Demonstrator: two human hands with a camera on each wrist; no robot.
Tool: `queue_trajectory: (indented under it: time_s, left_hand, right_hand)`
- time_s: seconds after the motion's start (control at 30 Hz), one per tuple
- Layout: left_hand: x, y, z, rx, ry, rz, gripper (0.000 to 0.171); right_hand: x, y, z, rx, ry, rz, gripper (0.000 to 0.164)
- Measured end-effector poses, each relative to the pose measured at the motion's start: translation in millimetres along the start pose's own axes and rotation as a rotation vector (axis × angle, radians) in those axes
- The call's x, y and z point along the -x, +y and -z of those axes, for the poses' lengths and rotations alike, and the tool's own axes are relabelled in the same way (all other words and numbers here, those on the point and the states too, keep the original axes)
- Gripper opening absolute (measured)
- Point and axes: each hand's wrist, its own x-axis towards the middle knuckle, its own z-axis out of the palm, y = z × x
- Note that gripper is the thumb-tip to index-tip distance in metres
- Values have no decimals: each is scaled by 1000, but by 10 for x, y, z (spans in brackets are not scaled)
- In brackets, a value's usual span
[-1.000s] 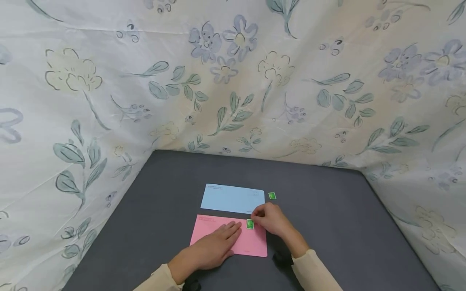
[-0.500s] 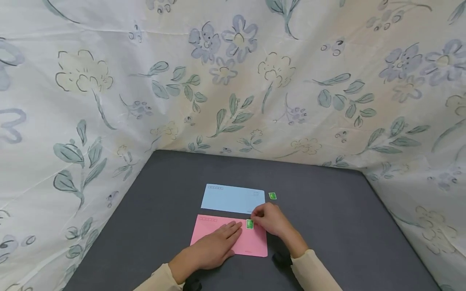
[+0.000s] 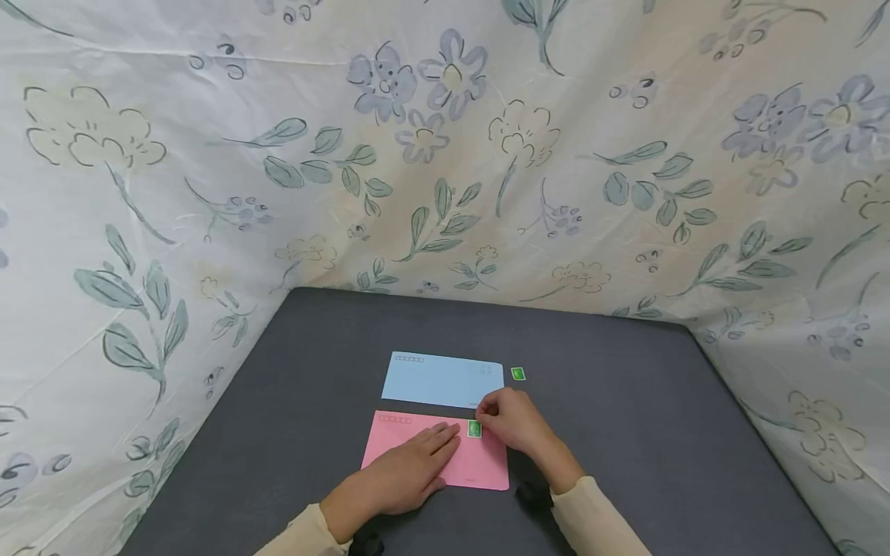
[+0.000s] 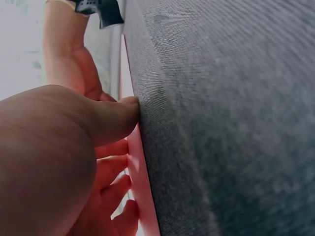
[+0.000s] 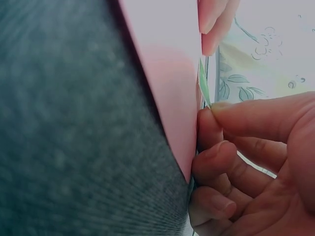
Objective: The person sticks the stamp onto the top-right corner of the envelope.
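Note:
Flat on a pink envelope (image 3: 480, 471) rests my left hand (image 3: 415, 469), its fingers straight and pressing the paper. At the envelope's upper right corner my right hand (image 3: 513, 418) pinches a green stamp (image 3: 474, 428) by its edge between thumb and forefinger. In the right wrist view the stamp (image 5: 204, 83) tilts up slightly from the pink paper (image 5: 170, 73); whether its far edge touches the paper I cannot tell. The left wrist view has the left thumb (image 4: 118, 118) lying at the envelope's near edge (image 4: 142, 191).
A light blue envelope (image 3: 441, 380) lies just beyond the pink one. To its right is a second green stamp (image 3: 518, 374). The dark grey table (image 3: 612, 432) is surrounded by a white floral cloth (image 3: 445, 154).
The hands, stamp and envelopes keep almost the same places. The head view has shifted slightly.

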Motion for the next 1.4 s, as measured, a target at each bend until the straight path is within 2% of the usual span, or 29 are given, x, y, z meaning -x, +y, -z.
queue_trajectory:
  time_s: [0.3,0.57,0.9,1.2,1.4]
  left_hand:
    - [-7,35,15,-100,25,-17,61]
    - [-31,40,16,-95,18,-14,63]
    - [-61,95,39,-145,4,-7,61]
    - [-91,78,72,-110,-15,-12,60]
    - [-96,79,82,-88,-21,2,60]
  right_hand:
    - [-8,-31,-30,23,18,-1,7]
    - [-31,-59,-34,56,25,-18,10]
    - [-53,-79,-35,77,30,-20,11]
    - [-58,-90,-31,69,4,-33,12]
    - [-63,-66,-35,49,4,-2,14]
